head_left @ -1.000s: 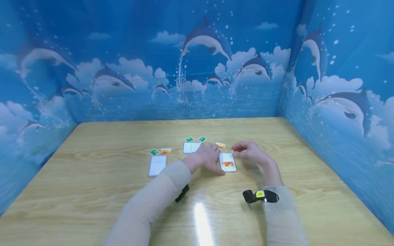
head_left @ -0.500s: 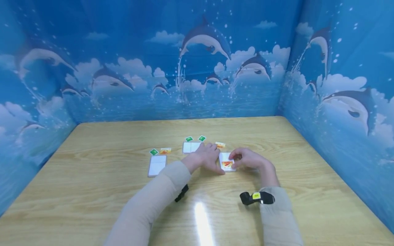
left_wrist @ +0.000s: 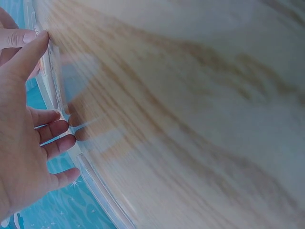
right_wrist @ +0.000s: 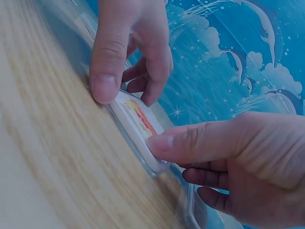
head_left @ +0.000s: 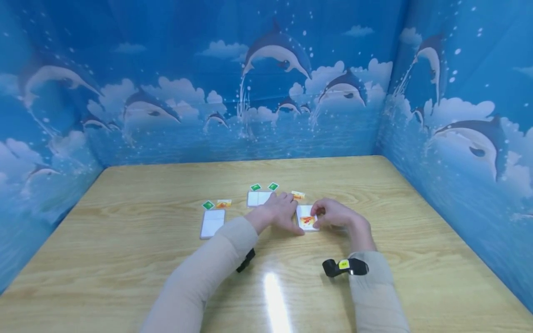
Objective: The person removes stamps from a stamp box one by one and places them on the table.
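Observation:
In the head view my right hand (head_left: 336, 214) is at the right side of a white card (head_left: 306, 211). A small orange food-picture card (head_left: 307, 221) lies on its nearer half. The right thumb (right_wrist: 162, 144) rests on the picture's edge and the forefinger bends at its far side, while the other fingers curl beneath. My left hand (head_left: 280, 213) has its fingers spread, its thumb touching the white card's left edge. Its fingertips reach toward a second white card (head_left: 256, 199), partly covered by that hand. In the left wrist view the left hand (left_wrist: 28, 129) meets the tabletop.
On the wooden table (head_left: 158, 268) a third white card (head_left: 213, 224) lies at the left. A green picture card (head_left: 208, 205) and an orange one (head_left: 224, 203) lie behind it. Two green cards (head_left: 256, 187) and another orange card (head_left: 298, 195) lie farther back. Dolphin-printed curtains (head_left: 208, 83) surround the table.
My right hand has come left from beside the white card onto the orange picture, then stayed there. The left hand has held its place.

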Demonstrator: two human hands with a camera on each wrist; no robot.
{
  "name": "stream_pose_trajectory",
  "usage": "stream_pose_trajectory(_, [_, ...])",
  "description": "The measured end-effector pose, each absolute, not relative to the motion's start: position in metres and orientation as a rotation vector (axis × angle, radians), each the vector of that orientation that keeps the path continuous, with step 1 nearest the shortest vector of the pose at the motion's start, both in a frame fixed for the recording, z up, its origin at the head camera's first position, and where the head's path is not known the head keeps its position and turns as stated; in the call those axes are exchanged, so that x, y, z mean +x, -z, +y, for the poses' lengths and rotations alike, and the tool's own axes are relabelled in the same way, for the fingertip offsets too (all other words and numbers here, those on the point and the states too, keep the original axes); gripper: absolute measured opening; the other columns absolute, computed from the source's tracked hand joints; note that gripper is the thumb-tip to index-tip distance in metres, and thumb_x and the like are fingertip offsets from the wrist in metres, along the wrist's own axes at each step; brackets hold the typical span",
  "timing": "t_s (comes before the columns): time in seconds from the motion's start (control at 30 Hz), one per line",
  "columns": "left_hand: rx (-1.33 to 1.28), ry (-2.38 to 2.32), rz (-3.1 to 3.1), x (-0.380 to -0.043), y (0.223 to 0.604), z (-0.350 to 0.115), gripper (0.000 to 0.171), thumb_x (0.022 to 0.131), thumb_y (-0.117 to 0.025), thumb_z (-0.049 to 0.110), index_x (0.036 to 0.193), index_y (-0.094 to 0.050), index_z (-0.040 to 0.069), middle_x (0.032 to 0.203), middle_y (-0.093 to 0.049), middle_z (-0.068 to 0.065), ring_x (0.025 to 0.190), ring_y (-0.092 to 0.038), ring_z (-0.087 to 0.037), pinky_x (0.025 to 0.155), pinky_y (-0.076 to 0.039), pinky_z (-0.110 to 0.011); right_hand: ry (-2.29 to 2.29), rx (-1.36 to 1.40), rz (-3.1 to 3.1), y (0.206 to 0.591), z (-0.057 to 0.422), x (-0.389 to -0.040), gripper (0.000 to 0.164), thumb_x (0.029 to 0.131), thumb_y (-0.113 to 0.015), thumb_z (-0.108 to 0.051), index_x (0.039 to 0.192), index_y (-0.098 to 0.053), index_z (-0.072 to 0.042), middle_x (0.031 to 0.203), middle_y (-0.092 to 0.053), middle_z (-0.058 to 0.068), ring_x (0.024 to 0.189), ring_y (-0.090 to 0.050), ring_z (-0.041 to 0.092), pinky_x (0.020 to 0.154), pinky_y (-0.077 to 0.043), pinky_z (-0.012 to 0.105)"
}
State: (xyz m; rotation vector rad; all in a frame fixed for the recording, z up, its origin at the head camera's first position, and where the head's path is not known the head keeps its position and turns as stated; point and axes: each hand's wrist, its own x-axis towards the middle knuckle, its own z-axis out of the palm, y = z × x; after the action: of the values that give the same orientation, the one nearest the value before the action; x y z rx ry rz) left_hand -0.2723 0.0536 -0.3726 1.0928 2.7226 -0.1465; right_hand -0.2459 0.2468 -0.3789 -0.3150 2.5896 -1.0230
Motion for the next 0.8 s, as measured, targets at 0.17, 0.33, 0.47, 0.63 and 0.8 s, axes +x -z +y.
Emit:
stream_pose_trajectory(0.17, [1.089, 0.140, 2.719, -0.2729, 0.3728, 0.0547, 0.090, 0.073, -0.052, 0.074, 0.136, -0.043, 0.010, 0.141, -0.037, -0.009, 0.126, -0.036, -0.023, 0.106, -0.023, -0.049, 0.998, -0.294, 2.601, 0.3769, 0.2466, -0.2459, 0.023, 0.072, -0.073, -0.004, 0.091, -0.060, -0.004, 0.089, -0.057, 0.007, 0.076, -0.047, 0.020, 0.063, -0.041, 0.030])
stream_pose_trajectory(0.33, [1.083, 0.132, 2.713, -0.2731, 0.3725, 0.0543, 0.091, 0.073, -0.052, 0.074, 0.136, -0.042, 0.009, 0.141, -0.037, -0.009, 0.125, -0.036, -0.023, 0.106, -0.023, -0.048, 1.009, -0.255, 2.615, 0.3775, 0.2467, -0.2464, 0.014, 0.076, -0.069, -0.004, 0.087, -0.060, -0.004, 0.085, -0.057, 0.006, 0.073, -0.048, 0.020, 0.062, -0.040, 0.030])
stream_pose_trajectory(0.47, [1.081, 0.138, 2.712, -0.2734, 0.3721, 0.0537, 0.091, 0.074, -0.052, 0.075, 0.136, -0.042, 0.010, 0.140, -0.039, -0.009, 0.123, -0.037, -0.022, 0.106, -0.023, -0.047, 1.007, -0.191, 2.633, 0.3779, 0.2463, -0.2474, 0.009, 0.080, -0.067, -0.008, 0.086, -0.062, -0.004, 0.084, -0.057, 0.005, 0.072, -0.048, 0.019, 0.061, -0.040, 0.029])
stream_pose_trajectory(0.63, [1.081, 0.139, 2.717, -0.2750, 0.3719, 0.0539, 0.091, 0.074, -0.051, 0.075, 0.137, -0.042, 0.009, 0.140, -0.038, -0.009, 0.123, -0.037, -0.022, 0.106, -0.023, -0.048, 1.002, -0.187, 2.656, 0.3767, 0.2476, -0.2482, 0.007, 0.080, -0.066, -0.008, 0.085, -0.062, -0.006, 0.083, -0.058, 0.005, 0.070, -0.048, 0.019, 0.061, -0.041, 0.030])
stream_pose_trajectory(0.8, [1.077, 0.148, 2.712, -0.2749, 0.3717, 0.0544, 0.092, 0.073, -0.051, 0.075, 0.137, -0.041, 0.010, 0.140, -0.038, -0.008, 0.123, -0.037, -0.021, 0.105, -0.025, -0.047, 1.002, -0.210, 2.656, 0.3747, 0.2508, -0.2484, 0.007, 0.079, -0.066, -0.007, 0.085, -0.062, -0.006, 0.084, -0.058, 0.006, 0.071, -0.048, 0.020, 0.062, -0.040, 0.030])
